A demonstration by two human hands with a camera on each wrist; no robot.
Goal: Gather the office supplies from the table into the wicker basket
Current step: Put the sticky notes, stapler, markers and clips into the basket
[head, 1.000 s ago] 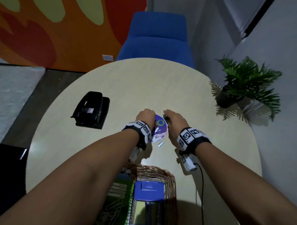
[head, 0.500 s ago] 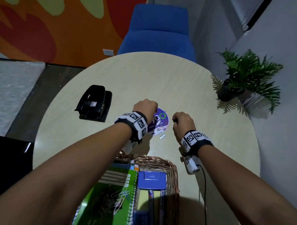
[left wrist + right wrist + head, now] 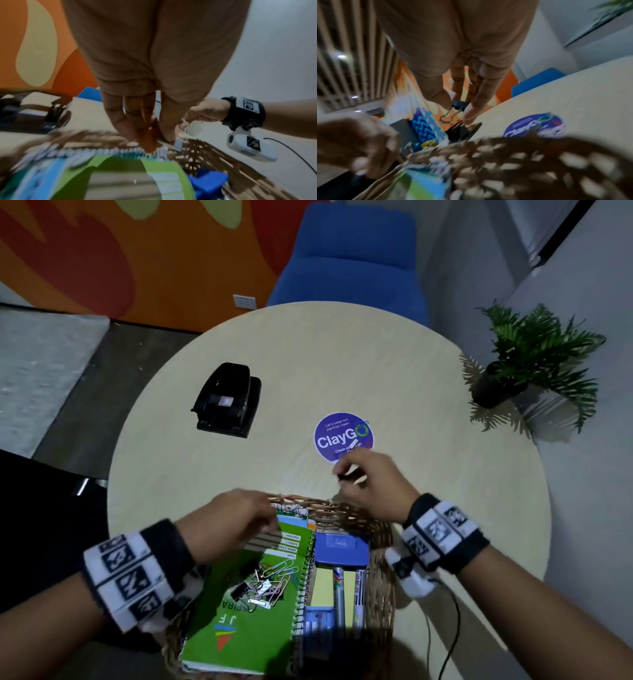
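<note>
The wicker basket (image 3: 346,507) sits at the near edge of the table and holds a green spiral notebook (image 3: 260,614), a heap of paper clips (image 3: 270,580), a blue box (image 3: 342,546) and markers. My left hand (image 3: 263,522) hovers over the basket's far left part. Its fingertips (image 3: 147,146) are pinched together beside a small pale piece (image 3: 178,144), which is blurred. My right hand (image 3: 349,478) is just beyond the far rim and pinches a black binder clip (image 3: 458,106). A black hole punch (image 3: 226,402) stands on the table at the left.
A round purple sticker (image 3: 343,437) lies on the table (image 3: 342,364) with a small white strip (image 3: 354,444) on it. A blue chair (image 3: 349,258) stands behind the table and a potted plant (image 3: 534,361) at the right. A black cable (image 3: 448,628) trails by my right wrist.
Both hands have drawn back from the sticker toward me. The left is now over the basket, and the right has carried the binder clip to the rim. The sticker is uncovered.
</note>
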